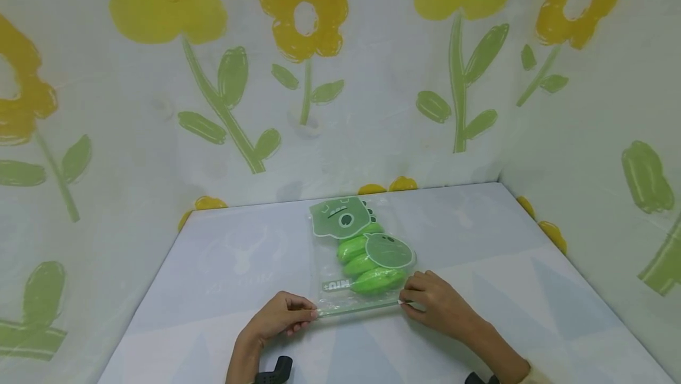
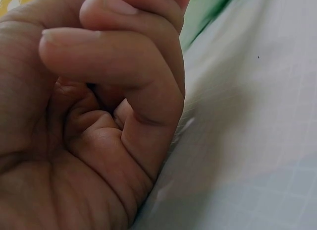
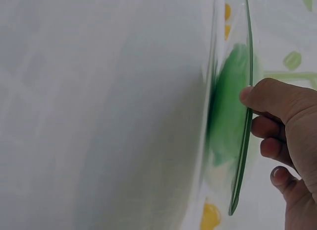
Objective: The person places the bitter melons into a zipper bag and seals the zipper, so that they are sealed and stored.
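Observation:
A clear plastic zip bag (image 1: 324, 260) lies on the table, printed with green cartoon shapes. Inside it are several bright green, long rounded things (image 1: 362, 264), of a kind I cannot tell. Its green zip edge (image 1: 359, 308) faces me. My left hand (image 1: 282, 316) pinches the left end of that edge between thumb and forefinger; in the left wrist view the other fingers (image 2: 124, 56) curl inward. Near the right end, my right hand (image 1: 438, 302) pinches the same edge. The right wrist view shows the strip (image 3: 242, 155) raised, with the right thumb and fingers (image 3: 270, 98) on it.
The white table (image 1: 229, 260) has pale blue-grey triangles and ends at a back edge against a white wall (image 1: 367, 136) with printed yellow flowers. Similar walls stand at left and right. A black wrist device (image 1: 275, 370) shows below my left hand.

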`<move>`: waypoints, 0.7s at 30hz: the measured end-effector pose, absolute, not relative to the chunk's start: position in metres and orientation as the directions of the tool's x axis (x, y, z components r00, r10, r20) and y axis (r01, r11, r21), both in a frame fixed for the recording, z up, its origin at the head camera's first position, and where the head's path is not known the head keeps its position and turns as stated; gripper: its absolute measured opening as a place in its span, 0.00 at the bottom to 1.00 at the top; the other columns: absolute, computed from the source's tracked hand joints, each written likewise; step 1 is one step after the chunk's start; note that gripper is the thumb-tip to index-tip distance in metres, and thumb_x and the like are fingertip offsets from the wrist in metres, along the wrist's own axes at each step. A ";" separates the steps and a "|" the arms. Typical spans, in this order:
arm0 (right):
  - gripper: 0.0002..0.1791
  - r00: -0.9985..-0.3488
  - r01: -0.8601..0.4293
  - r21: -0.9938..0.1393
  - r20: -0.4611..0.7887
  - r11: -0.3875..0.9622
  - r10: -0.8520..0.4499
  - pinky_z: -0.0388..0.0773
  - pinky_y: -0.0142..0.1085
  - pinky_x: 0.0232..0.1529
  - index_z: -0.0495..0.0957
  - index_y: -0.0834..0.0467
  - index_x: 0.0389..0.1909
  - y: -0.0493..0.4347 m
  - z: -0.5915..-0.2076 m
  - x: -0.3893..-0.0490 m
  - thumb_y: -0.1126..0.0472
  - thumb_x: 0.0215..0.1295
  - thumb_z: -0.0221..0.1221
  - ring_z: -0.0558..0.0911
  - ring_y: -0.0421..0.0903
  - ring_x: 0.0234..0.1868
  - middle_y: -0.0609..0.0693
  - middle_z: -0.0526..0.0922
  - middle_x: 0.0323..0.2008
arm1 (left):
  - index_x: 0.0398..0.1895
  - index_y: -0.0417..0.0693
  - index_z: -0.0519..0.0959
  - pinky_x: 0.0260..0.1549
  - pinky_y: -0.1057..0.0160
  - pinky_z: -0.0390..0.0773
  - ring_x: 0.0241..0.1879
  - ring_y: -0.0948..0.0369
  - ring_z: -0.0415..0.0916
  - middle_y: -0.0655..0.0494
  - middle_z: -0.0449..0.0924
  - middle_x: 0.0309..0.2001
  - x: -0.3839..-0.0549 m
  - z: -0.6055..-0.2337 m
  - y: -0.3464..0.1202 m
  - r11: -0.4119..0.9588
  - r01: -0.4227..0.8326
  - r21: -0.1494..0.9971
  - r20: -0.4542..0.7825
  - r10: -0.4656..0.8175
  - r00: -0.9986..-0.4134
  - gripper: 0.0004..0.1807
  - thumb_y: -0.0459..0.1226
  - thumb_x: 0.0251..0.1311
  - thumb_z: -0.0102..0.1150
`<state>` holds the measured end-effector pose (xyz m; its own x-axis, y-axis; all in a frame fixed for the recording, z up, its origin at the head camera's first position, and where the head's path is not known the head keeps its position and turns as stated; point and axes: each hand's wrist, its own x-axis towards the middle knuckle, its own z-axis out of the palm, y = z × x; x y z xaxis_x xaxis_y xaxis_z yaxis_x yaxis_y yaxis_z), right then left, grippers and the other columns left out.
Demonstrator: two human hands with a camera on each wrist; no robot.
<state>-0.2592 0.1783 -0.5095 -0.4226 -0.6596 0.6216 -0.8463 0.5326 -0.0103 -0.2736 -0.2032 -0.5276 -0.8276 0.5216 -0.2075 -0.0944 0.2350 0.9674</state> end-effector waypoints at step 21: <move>0.14 -0.448 -0.835 -0.033 0.622 0.550 -0.642 0.69 0.28 0.32 0.87 0.53 0.30 0.196 -0.507 -0.258 0.66 0.40 0.78 0.74 0.36 0.33 0.41 0.79 0.33 | 0.45 0.36 0.86 0.15 0.72 0.68 0.17 0.67 0.65 0.57 0.77 0.21 -0.275 -0.529 -0.203 0.224 -0.097 0.970 -0.205 0.531 -0.822 0.14 0.39 0.63 0.68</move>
